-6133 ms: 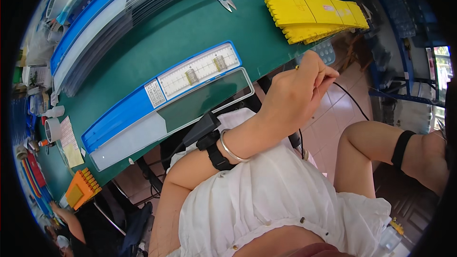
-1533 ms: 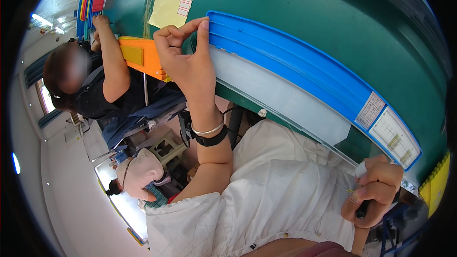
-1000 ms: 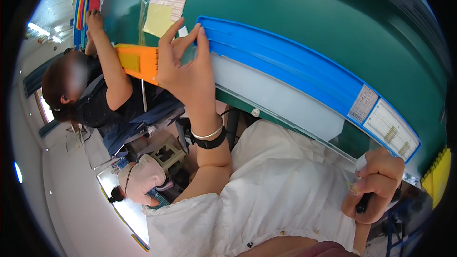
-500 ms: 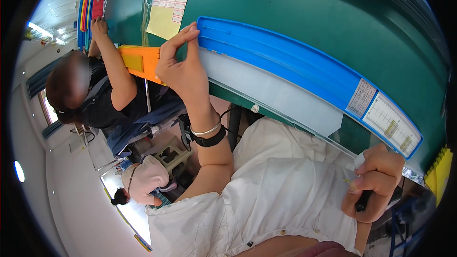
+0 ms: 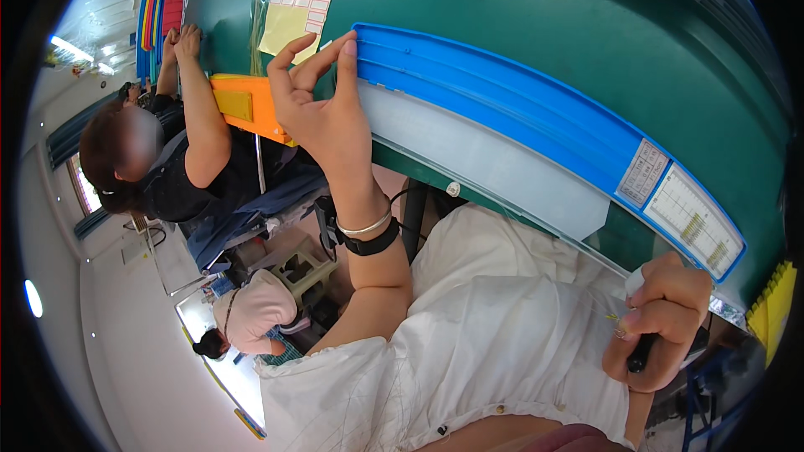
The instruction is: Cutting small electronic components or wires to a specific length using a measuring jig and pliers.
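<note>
A long blue plastic tray (image 5: 502, 109) with a clear cover lies along the near edge of the green table (image 5: 519, 17). My left hand (image 5: 322, 105) is raised at the tray's left end, fingertips touching its corner, thumb and forefinger curled together. A black band and a thin bracelet sit on that wrist. My right hand (image 5: 662, 318) is closed around a dark pen-like tool (image 5: 641, 356) at the tray's right end, below the table edge.
A seated person in a dark top (image 5: 193, 159) works at the table on my left, beside an orange tray (image 5: 247, 105). Label sheets (image 5: 301, 0) lie further back. Yellow parts (image 5: 775, 310) show at the far right. Another person (image 5: 243, 318) crouches on the floor.
Six seconds ago I faced the table's other side. Over the last second my left hand has stayed at the tray's left end, its fingers shifting; the right hand keeps its grip.
</note>
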Available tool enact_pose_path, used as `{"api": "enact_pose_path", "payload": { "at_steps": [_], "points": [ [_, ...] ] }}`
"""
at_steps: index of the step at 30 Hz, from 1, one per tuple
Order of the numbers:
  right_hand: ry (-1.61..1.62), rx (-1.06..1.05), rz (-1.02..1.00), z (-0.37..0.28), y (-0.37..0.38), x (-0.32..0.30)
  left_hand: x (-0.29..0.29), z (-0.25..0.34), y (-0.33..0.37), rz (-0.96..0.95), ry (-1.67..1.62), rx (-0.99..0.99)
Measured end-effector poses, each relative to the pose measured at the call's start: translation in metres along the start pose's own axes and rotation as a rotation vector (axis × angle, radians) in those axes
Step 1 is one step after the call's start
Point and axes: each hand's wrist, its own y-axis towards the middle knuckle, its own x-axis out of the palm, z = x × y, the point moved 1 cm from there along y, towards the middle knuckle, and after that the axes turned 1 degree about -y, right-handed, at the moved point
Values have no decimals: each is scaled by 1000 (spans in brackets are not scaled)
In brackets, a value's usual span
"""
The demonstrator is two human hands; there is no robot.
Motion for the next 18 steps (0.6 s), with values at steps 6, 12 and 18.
{"api": "enact_pose_path", "payload": {
  "at_steps": [6, 12, 18],
  "points": [
    [-9, 13, -17, -2, 3, 0, 1, 0, 1, -11, 14, -5],
    [-2, 21, -26, -1, 6, 0, 0, -2, 5, -40, 64, 26],
    [-30, -1, -27, -5, 7, 2, -4, -2, 9, -67, 58, 31]
  ]
}}
